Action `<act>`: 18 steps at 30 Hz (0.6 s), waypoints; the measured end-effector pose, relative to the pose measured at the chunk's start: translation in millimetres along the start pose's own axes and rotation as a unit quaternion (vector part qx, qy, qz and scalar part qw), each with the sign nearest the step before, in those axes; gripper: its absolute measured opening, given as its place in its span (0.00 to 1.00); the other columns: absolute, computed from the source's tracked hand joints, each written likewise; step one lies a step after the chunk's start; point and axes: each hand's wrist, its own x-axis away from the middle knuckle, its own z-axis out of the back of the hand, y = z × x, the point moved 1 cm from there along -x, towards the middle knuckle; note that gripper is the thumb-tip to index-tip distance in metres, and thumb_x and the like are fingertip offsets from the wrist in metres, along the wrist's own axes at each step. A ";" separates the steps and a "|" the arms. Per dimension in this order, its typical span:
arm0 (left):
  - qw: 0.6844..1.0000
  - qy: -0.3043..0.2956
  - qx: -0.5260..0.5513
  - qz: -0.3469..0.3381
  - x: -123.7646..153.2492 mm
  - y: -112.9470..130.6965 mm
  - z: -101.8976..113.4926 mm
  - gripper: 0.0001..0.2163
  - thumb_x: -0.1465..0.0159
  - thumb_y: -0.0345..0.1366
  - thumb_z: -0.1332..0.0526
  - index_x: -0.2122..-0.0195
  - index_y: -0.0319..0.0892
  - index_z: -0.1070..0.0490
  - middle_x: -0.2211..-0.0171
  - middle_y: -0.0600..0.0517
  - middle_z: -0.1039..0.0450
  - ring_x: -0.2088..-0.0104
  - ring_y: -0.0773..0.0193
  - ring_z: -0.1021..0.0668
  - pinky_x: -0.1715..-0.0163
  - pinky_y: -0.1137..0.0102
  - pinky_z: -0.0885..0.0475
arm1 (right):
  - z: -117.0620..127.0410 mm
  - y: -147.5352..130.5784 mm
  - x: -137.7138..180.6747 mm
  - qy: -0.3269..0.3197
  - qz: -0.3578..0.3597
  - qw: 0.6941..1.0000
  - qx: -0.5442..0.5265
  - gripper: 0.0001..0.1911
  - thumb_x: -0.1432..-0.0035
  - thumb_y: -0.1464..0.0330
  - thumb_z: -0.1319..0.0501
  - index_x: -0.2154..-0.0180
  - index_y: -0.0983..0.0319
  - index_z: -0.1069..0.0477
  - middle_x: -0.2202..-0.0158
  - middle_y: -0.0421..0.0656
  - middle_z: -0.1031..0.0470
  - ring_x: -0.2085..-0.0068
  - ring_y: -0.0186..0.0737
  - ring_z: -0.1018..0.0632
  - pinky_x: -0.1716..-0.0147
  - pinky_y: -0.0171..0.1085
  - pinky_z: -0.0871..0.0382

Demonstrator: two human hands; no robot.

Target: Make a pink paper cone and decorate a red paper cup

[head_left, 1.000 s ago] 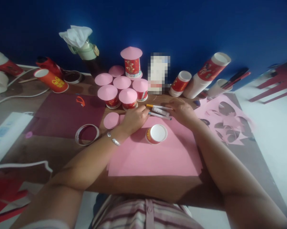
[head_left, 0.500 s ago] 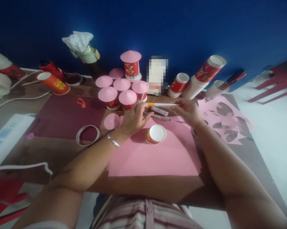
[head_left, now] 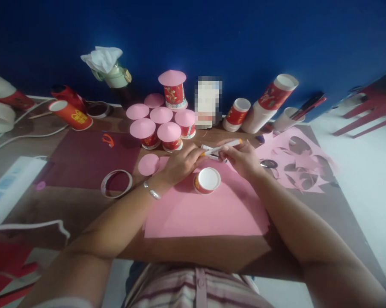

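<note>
Both hands meet above the pink paper sheet (head_left: 209, 211). My right hand (head_left: 241, 159) is closed round a white marker with an orange end (head_left: 227, 146), tilted up to the right. My left hand (head_left: 182, 161) pinches the marker's lower left end, where its cap is. Just below the hands a red paper cup (head_left: 206, 180) stands upside down on the pink sheet. Two more pens (head_left: 209, 150) lie on the table behind the hands. A pink paper circle (head_left: 148, 164) lies left of my left hand.
Several red cups with pink cone lids (head_left: 162, 126) cluster behind the hands. A tape ring (head_left: 116, 183) lies on a dark red sheet (head_left: 84, 156). Cut pink scraps (head_left: 297, 162) spread at right. Stacked cups (head_left: 270, 102) and a tissue-topped jar (head_left: 111, 70) stand by the blue wall.
My right hand lifted the orange-ended marker off the table and drew it toward me, tilting it. My left hand moved onto its other end.
</note>
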 end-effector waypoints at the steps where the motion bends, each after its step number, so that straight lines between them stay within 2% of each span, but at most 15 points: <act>1: 1.000 -0.002 -0.005 0.001 -1.0 0.6 -0.9 0.22 0.22 0.47 0.52 0.53 0.38 0.23 0.63 0.45 0.22 0.63 0.62 0.20 0.61 0.67 0.25 | -3.2 1.6 0.2 0.004 -0.003 1.000 -0.006 0.22 0.52 0.49 0.23 0.69 0.60 0.21 0.79 0.36 0.28 0.76 0.34 0.26 0.75 0.36 0.28; 4: 0.999 0.027 -0.024 -0.005 -4.6 1.2 -3.3 0.22 0.22 0.47 0.52 0.56 0.38 0.23 0.65 0.45 0.22 0.66 0.62 0.21 0.64 0.67 0.27 | -7.0 5.5 -1.3 0.052 0.001 0.998 -0.034 0.23 0.54 0.48 0.22 0.70 0.59 0.21 0.79 0.35 0.30 0.77 0.32 0.28 0.76 0.35 0.29; 7: 0.998 0.060 -0.025 -0.020 -5.5 -2.7 -5.3 0.21 0.23 0.46 0.50 0.59 0.38 0.23 0.68 0.46 0.22 0.68 0.62 0.22 0.68 0.67 0.29 | 3.7 3.7 -7.3 0.112 0.017 0.992 -0.053 0.23 0.55 0.48 0.22 0.69 0.58 0.23 0.80 0.33 0.32 0.79 0.31 0.29 0.78 0.34 0.31; 10: 0.997 0.076 -0.004 -0.028 -3.2 -9.7 -7.2 0.19 0.23 0.45 0.47 0.62 0.37 0.23 0.68 0.47 0.23 0.68 0.64 0.22 0.68 0.69 0.29 | 25.8 -4.7 -14.4 0.198 0.081 0.971 -0.106 0.21 0.48 0.50 0.25 0.69 0.57 0.28 0.82 0.31 0.36 0.80 0.29 0.32 0.81 0.30 0.33; 11: 0.997 0.075 -0.003 -0.027 -2.4 -11.5 -8.3 0.18 0.24 0.44 0.46 0.62 0.38 0.23 0.69 0.48 0.23 0.68 0.64 0.22 0.68 0.69 0.30 | 31.5 -7.1 -15.9 0.206 0.091 0.966 -0.130 0.19 0.45 0.52 0.26 0.69 0.57 0.29 0.81 0.30 0.36 0.80 0.28 0.32 0.81 0.29 0.33; 14: 0.996 0.062 -0.024 -0.052 -1.9 -12.6 -13.0 0.15 0.25 0.44 0.43 0.61 0.40 0.21 0.68 0.49 0.23 0.68 0.64 0.23 0.71 0.68 0.33 | 32.8 -8.1 -15.3 0.154 0.035 0.971 -0.180 0.16 0.42 0.54 0.28 0.67 0.56 0.30 0.80 0.30 0.35 0.79 0.29 0.31 0.77 0.31 0.26; 16: 0.995 0.031 -0.042 -0.080 -2.3 -11.9 -17.0 0.14 0.25 0.43 0.42 0.60 0.43 0.20 0.67 0.49 0.23 0.66 0.62 0.22 0.70 0.67 0.33 | 22.0 -4.5 -11.1 0.082 -0.020 0.977 -0.196 0.15 0.42 0.55 0.28 0.65 0.55 0.29 0.79 0.30 0.33 0.78 0.31 0.30 0.73 0.35 0.21; 18: 0.996 -0.003 -0.043 -0.079 -2.4 -12.8 -19.7 0.15 0.26 0.43 0.42 0.62 0.43 0.19 0.65 0.48 0.23 0.63 0.60 0.22 0.68 0.66 0.32 | 9.7 0.6 -6.1 0.035 -0.050 0.975 -0.215 0.15 0.44 0.55 0.27 0.63 0.55 0.27 0.77 0.31 0.31 0.76 0.32 0.29 0.72 0.36 0.20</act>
